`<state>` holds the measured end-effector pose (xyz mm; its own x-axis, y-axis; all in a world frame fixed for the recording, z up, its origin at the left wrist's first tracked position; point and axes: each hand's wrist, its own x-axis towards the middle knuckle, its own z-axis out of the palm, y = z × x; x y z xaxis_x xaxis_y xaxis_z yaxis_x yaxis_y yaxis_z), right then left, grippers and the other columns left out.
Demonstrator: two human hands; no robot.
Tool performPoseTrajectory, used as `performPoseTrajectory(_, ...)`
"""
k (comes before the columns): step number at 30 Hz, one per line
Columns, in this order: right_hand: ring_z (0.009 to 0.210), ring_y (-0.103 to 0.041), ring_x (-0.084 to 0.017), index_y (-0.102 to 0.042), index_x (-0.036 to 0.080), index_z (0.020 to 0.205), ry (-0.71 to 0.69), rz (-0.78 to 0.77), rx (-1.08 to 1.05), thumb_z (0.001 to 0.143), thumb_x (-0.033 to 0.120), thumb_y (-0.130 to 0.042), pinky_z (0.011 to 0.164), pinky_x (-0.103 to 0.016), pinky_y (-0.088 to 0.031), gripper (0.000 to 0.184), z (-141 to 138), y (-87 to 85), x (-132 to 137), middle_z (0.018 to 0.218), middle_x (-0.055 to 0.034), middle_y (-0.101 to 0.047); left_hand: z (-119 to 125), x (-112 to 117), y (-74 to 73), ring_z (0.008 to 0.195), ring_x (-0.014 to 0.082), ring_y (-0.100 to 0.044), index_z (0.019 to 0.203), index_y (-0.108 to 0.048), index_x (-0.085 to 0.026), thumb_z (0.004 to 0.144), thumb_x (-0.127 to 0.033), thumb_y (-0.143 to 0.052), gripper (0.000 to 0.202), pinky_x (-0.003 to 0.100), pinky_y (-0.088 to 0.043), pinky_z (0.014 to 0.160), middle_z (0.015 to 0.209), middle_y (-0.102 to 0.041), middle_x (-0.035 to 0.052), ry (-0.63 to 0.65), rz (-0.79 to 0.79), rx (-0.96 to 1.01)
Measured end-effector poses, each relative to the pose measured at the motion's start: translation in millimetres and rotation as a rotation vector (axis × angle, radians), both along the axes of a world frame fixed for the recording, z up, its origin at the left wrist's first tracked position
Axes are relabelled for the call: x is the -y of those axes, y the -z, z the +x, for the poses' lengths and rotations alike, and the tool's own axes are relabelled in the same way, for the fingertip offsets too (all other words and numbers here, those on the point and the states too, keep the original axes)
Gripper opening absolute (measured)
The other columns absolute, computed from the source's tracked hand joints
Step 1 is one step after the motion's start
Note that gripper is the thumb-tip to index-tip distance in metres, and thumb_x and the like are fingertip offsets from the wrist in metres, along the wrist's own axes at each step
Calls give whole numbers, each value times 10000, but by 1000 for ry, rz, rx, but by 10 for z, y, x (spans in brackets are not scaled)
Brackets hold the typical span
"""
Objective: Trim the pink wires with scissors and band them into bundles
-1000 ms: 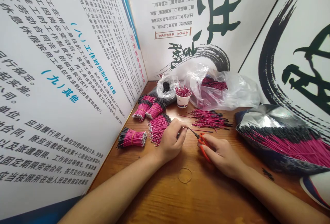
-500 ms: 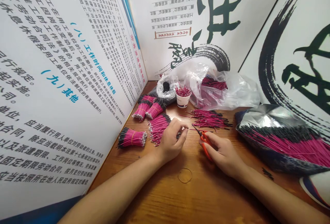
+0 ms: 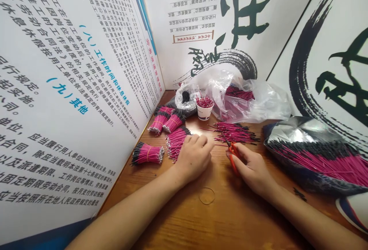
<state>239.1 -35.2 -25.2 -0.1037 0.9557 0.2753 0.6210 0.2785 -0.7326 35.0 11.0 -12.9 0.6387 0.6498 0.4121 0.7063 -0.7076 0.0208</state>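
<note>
My right hand [image 3: 254, 165] is closed around orange-handled pliers [image 3: 233, 151], whose dark tips point toward the far side of the table. My left hand [image 3: 194, 158] is back side up with its fingers curled in; whatever it holds, if anything, is hidden beneath them. Beside it lies a loose pile of pink wires with black ends [image 3: 176, 142], partly covered by the hand. Beyond the pliers spreads another heap of pink wires [image 3: 235, 132]. A thin rubber band [image 3: 207, 195] rests on the wood nearer me.
Banded wire bundles [image 3: 148, 154] lie at the left. A paper cup [image 3: 204, 114] full of wires stands at the back, near clear plastic bags [image 3: 258, 104]. On the right is a large open bag of wires [image 3: 304, 179], with small black pieces [image 3: 299, 194] close by. Printed panels [image 3: 86, 69] enclose the table.
My left hand has turned over from a pinch to curled fingers, palm down. My right hand has moved slightly right with the pliers, away from the left.
</note>
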Motion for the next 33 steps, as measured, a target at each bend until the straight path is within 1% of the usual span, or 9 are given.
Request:
performPoseTrajectory(3, 653, -570, -168, -488, 215, 932, 138, 43, 8, 926, 377, -478, 629, -269, -436, 162, 76, 13, -78, 766, -14, -616, -33, -48, 0, 892, 264, -461, 958, -566, -182, 841, -132, -513, 138, 407, -361, 767, 973, -564, 98, -212, -68, 18)
performPoseTrajectory(5, 702, -616, -187, -476, 218, 970, 223, 35, 79, 907, 375, -500, 654, -285, -446, 171, 120, 28, -129, 844, -37, -651, -35, -48, 18, 946, 279, -448, 996, -563, -184, 825, -118, -519, 189, 429, -366, 817, 1022, -550, 107, -243, -84, 61)
performPoseTrajectory(9, 752, -665, -224, -461, 231, 940, 239, -32, 324, 877, 338, -521, 627, -297, -428, 138, 139, 68, -167, 935, -55, -691, -11, -8, 43, 983, 272, -448, 1008, -574, -177, 826, -84, -481, 225, 424, -376, 855, 1056, -555, 108, -63, -98, 129)
performPoseTrajectory(13, 748, -681, -243, -479, 223, 992, 276, -32, 497, 872, 297, -517, 596, -296, -404, 146, 111, 79, -142, 956, -63, -701, 1, 11, 17, 866, 197, -496, 928, -583, -160, 834, -72, -436, 195, 323, -406, 758, 937, -579, 71, 240, -176, 144)
performPoseTrajectory(15, 769, -689, -247, -484, 219, 1023, 301, -24, 520, 877, 288, -511, 597, -296, -404, 164, 105, 74, -134, 997, -73, -703, 2, 15, 2, 813, 172, -500, 902, -583, -164, 837, -80, -431, 186, 292, -399, 702, 898, -578, 55, 339, -201, 119)
performPoseTrajectory(21, 754, -691, -248, -489, 224, 969, 268, -71, 569, 888, 261, -495, 587, -297, -387, 89, 113, 79, -140, 917, -48, -715, -7, 29, -1, 786, 157, -515, 857, -562, -172, 841, -107, -436, 142, 275, -387, 658, 888, -586, 44, 365, -241, 57)
performPoseTrajectory(26, 780, -692, -249, -491, 215, 1014, 282, -18, 562, 882, 256, -496, 599, -297, -395, 138, 104, 75, -138, 985, -68, -712, -11, 32, 3, 773, 150, -536, 877, -563, -177, 853, -116, -440, 140, 265, -394, 656, 884, -614, 30, 395, -272, 11)
performPoseTrajectory(30, 712, -676, -237, -498, 219, 961, 273, -66, 596, 869, 264, -516, 568, -288, -368, 105, 107, 62, -145, 898, -51, -711, -10, 38, 6, 776, 147, -545, 855, -561, -178, 844, -128, -467, 107, 261, -401, 658, 879, -624, 23, 430, -266, -6)
performPoseTrajectory(33, 705, -667, -230, -497, 223, 940, 248, -43, 567, 862, 260, -515, 564, -280, -367, 89, 116, 77, -149, 843, -43, -701, -11, 58, 10, 775, 142, -550, 849, -560, -179, 839, -127, -475, 100, 254, -407, 659, 871, -630, 16, 453, -268, -6)
